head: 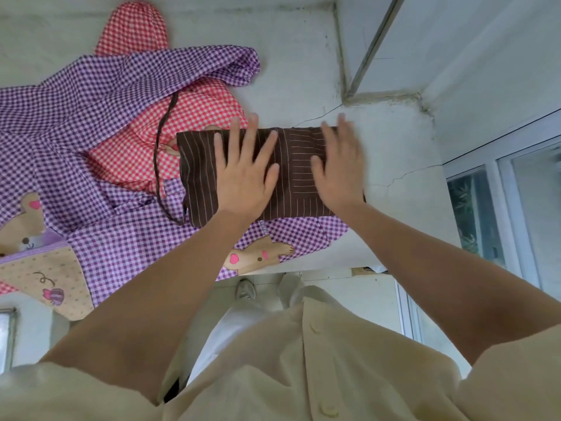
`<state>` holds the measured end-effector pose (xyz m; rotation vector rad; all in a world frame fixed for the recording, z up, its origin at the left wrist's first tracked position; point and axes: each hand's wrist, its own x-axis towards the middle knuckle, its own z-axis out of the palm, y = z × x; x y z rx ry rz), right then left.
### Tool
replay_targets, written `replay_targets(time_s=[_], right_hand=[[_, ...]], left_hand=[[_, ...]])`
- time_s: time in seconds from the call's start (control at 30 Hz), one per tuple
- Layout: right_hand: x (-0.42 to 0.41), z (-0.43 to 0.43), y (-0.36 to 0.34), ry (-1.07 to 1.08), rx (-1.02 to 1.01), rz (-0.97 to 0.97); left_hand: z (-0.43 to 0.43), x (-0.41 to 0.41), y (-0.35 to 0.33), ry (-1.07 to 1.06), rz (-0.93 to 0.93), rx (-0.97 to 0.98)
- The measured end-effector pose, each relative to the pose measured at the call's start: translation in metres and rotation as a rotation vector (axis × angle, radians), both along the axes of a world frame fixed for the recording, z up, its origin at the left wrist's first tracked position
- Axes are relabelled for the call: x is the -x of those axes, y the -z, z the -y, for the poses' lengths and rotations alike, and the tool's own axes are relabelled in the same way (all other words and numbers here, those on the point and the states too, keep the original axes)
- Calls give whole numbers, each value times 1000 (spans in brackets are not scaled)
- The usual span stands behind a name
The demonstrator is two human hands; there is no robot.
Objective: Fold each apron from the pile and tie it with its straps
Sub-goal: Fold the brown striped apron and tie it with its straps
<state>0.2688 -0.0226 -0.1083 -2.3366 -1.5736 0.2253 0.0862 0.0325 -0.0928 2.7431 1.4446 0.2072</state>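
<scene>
Both hands lie flat, gripping nothing, left hand (pixel 243 177) and right hand (pixel 341 168), on the brown apron (pixel 293 177), which runs crosswise before me, strap (pixel 158 153) trailing off nearer my left.

The person wears a cream short-sleeved shirt (pixel 364 378) with pale round buttons (pixel 315 327) down the front. Light trousers (pixel 230 329) and a pale shoe (pixel 245 289) show below

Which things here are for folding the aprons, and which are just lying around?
For the job: brown apron, strap, purple apron, red apron, left hand and right hand, both pressing flat on the brown apron.

Just there: shoe, window.
</scene>
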Motion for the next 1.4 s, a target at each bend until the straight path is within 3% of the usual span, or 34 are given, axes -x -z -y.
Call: replay_targets(time_s=[0.07, 0.13, 0.5, 0.7, 0.8, 0.9, 1.03, 1.2, 1.4], right_hand=[[11, -8, 9, -189, 85, 33], [14, -5, 23, -239, 182, 35], [-28, 15, 48, -89, 274, 208], [-19, 8, 38, -54, 261, 202], [12, -5, 28, -265, 146, 144], [29, -3, 35, -383, 200, 125], [23, -2, 41, -372, 258, 164], [31, -5, 35, -337, 233, 146], [76, 6, 14, -395, 91, 67]], left_hand=[[-2, -4, 13, 51, -135, 55], [-3, 2, 27, 13, -193, 75], [6, 55, 55, -281, -159, 146], [12, 75, 53, -241, -189, 102], [23, 70, 49, -234, -176, 94], [35, 86, 54, -249, -209, 117], [41, 105, 44, -463, -36, 158], [47, 118, 27, -553, 205, 60], [52, 134, 11, -614, 372, 220]])
